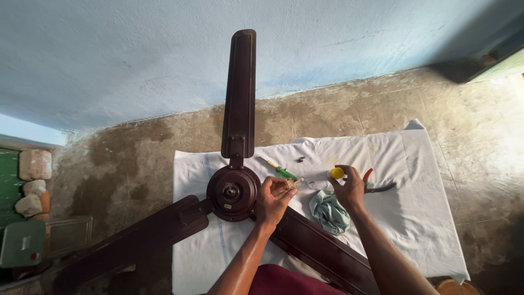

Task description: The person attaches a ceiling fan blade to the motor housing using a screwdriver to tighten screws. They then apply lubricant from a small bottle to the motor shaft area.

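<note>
A small pale, brownish part (290,184) sits pinched in the fingertips of the left hand (271,201), just beside the round motor housing (232,192) of a dark brown ceiling fan lying on a white cloth (415,207) on the floor. The part is too small to tell its shape. A little yellow round cap (337,173) is held at the fingertips of the right hand (349,188), raised slightly above the cloth, near a crumpled pale blue rag (329,212).

Bare forearms, maroon garment below
</note>
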